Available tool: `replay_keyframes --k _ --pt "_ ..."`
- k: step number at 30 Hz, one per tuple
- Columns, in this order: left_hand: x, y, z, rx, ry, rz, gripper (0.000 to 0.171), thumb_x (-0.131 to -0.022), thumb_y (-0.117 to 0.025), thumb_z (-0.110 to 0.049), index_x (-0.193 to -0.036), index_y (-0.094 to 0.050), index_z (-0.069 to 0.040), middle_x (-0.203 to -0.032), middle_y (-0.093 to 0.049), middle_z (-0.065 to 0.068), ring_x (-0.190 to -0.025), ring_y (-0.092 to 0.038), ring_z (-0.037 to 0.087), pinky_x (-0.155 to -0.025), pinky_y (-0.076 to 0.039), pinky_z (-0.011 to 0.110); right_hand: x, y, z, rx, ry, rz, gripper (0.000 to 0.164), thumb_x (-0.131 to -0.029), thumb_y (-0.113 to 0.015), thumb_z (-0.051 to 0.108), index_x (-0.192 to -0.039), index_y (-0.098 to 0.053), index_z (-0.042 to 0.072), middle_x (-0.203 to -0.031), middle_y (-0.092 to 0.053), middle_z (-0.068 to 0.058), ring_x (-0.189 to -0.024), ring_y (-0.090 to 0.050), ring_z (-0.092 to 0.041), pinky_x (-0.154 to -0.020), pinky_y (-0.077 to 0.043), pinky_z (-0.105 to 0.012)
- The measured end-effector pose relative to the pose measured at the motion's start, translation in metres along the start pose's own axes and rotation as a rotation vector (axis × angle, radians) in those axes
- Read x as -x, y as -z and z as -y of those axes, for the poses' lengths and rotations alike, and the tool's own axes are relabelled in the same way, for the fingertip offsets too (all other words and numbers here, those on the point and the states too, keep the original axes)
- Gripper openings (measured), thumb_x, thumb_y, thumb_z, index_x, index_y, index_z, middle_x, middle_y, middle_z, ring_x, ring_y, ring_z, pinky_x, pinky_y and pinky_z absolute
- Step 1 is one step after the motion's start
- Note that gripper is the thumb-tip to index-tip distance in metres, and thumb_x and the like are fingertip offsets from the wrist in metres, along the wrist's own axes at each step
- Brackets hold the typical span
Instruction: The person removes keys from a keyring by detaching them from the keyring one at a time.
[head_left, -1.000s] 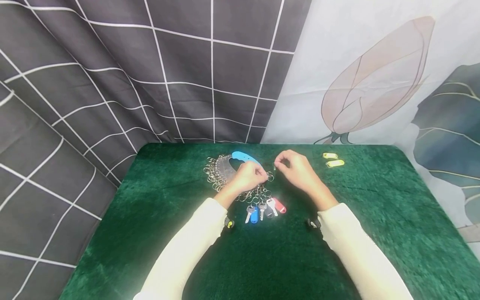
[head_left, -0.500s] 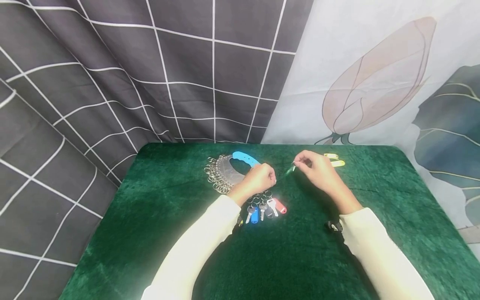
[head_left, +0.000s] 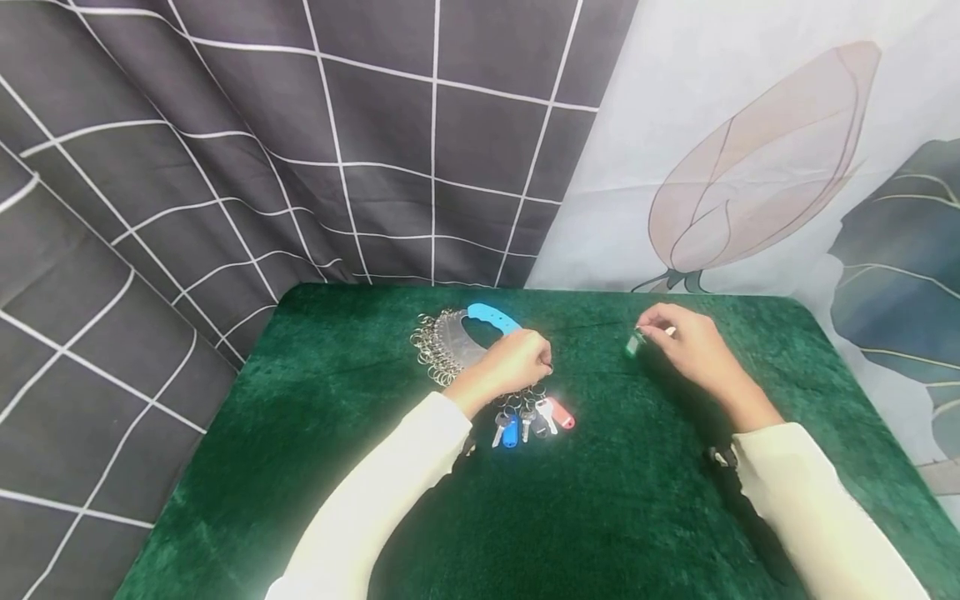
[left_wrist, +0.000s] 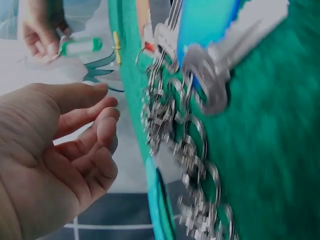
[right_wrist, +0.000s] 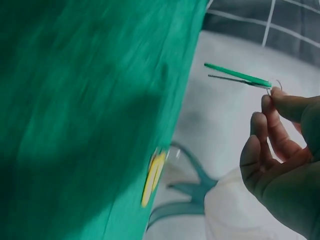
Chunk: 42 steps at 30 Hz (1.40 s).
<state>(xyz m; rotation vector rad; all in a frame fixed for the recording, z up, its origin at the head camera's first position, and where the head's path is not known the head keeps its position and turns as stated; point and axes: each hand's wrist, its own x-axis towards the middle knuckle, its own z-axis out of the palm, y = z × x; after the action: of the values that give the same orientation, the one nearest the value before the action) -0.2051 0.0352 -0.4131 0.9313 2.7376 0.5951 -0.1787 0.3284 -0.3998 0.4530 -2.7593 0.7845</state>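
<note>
My right hand (head_left: pixel 686 333) pinches a thin metal ring (right_wrist: pixel 278 86) between thumb and fingertips. From the ring hang a green key tag (right_wrist: pixel 235 73) and a key (right_wrist: pixel 232 78) seen edge-on. My left hand (head_left: pixel 517 360) hovers over the right part of a clear fan-shaped plate (head_left: pixel 453 337) with a blue handle (head_left: pixel 491 316). In the left wrist view its fingers are loosely curled and nothing shows between them. Many metal clasps and rings (left_wrist: pixel 187 160) line the plate. A blue tag (head_left: pixel 511 432), a red tag (head_left: pixel 561 412) and several keys (head_left: pixel 527 423) hang at its near side.
Yellow key tags (right_wrist: pixel 153 177) lie near the far edge of the green cloth table (head_left: pixel 570 517), mostly hidden behind my right hand in the head view. Dark checked curtain (head_left: pixel 375 150) and pale printed curtain (head_left: pixel 615 217) rise behind the table.
My right hand has moved rightward, away from the plate, carrying the ring with the green tag and key. The left hand has shifted slightly right and its fingers no longer hold a ring.
</note>
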Motion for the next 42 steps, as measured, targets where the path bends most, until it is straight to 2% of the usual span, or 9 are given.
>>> replay_keyframes --k 3,7,13,21,24,29,35,42 --pt "0.01 0.006 0.004 -0.026 -0.024 -0.025 0.009 -0.095 -0.073 -0.02 -0.098 -0.076 -0.012 -0.096 -0.071 0.001 -0.092 -0.066 0.016 -0.085 -0.056 0.03 0.005 0.01 -0.011 0.045 0.007 0.004 0.008 -0.101 -0.065 0.01 -0.106 -0.07 0.006 -0.105 -0.074 -0.018 -0.089 -0.069 -0.035 -0.078 -0.054 -0.058" --pt "0.024 0.01 0.014 -0.045 -0.058 -0.054 0.012 -0.096 -0.072 -0.022 -0.1 -0.073 -0.011 -0.099 -0.068 0.003 -0.093 -0.065 0.018 -0.084 -0.056 0.032 0.01 0.022 -0.024 0.102 -0.002 0.023 0.007 -0.1 -0.066 0.008 -0.104 -0.07 0.005 -0.104 -0.073 -0.019 -0.092 -0.068 -0.038 -0.079 -0.052 -0.06" --pt "0.045 0.014 0.03 -0.076 -0.092 -0.067 0.026 -0.097 -0.071 -0.027 -0.116 -0.072 -0.009 -0.112 -0.068 0.005 -0.104 -0.064 0.02 -0.095 -0.055 0.035 0.012 0.036 -0.045 0.181 0.014 0.039 0.005 -0.098 -0.067 0.005 -0.102 -0.07 0.004 -0.102 -0.073 -0.019 -0.09 -0.068 -0.038 -0.078 -0.051 -0.06" --pt "0.07 0.022 0.048 -0.116 -0.171 -0.146 0.026 -0.097 -0.071 -0.025 -0.115 -0.071 -0.007 -0.114 -0.068 0.006 -0.104 -0.063 0.021 -0.096 -0.054 0.037 0.017 0.052 -0.072 0.263 0.05 0.091 0.007 -0.094 -0.069 -0.001 -0.1 -0.07 0.003 -0.097 -0.073 -0.017 -0.089 -0.069 -0.039 -0.078 -0.052 -0.061" --pt "0.078 0.022 0.055 -0.141 -0.191 -0.172 0.027 -0.097 -0.072 -0.026 -0.116 -0.07 -0.007 -0.113 -0.068 0.005 -0.104 -0.064 0.02 -0.096 -0.055 0.037 0.017 0.062 -0.081 0.302 0.098 0.091 0.011 -0.09 -0.07 -0.006 -0.098 -0.07 0.002 -0.094 -0.072 -0.016 -0.088 -0.067 -0.04 -0.079 -0.051 -0.061" --pt "0.091 0.022 0.067 -0.197 -0.176 -0.182 0.031 -0.096 -0.072 -0.026 -0.12 -0.069 -0.007 -0.116 -0.069 0.007 -0.109 -0.065 0.024 -0.101 -0.053 0.043 0.016 0.073 -0.09 0.396 0.197 0.091 0.017 -0.085 -0.072 -0.012 -0.093 -0.069 0.003 -0.09 -0.07 -0.015 -0.088 -0.064 -0.042 -0.08 -0.05 -0.061" --pt "0.103 0.018 0.075 -0.231 -0.163 -0.19 0.033 -0.097 -0.071 -0.029 -0.122 -0.068 -0.006 -0.12 -0.068 0.009 -0.114 -0.064 0.028 -0.103 -0.052 0.046 0.012 0.064 -0.091 0.466 0.201 0.156 0.015 -0.089 -0.069 -0.008 -0.097 -0.071 0.005 -0.092 -0.07 -0.014 -0.089 -0.065 -0.04 -0.078 -0.053 -0.06" --pt "0.109 0.016 0.075 -0.239 -0.182 -0.213 0.033 -0.098 -0.07 -0.028 -0.123 -0.068 -0.007 -0.124 -0.068 0.01 -0.12 -0.062 0.029 -0.107 -0.05 0.048 0.001 0.041 -0.074 0.423 0.167 0.216 0.011 -0.092 -0.067 -0.004 -0.099 -0.071 0.004 -0.093 -0.069 -0.011 -0.088 -0.063 -0.035 -0.077 -0.053 -0.055"
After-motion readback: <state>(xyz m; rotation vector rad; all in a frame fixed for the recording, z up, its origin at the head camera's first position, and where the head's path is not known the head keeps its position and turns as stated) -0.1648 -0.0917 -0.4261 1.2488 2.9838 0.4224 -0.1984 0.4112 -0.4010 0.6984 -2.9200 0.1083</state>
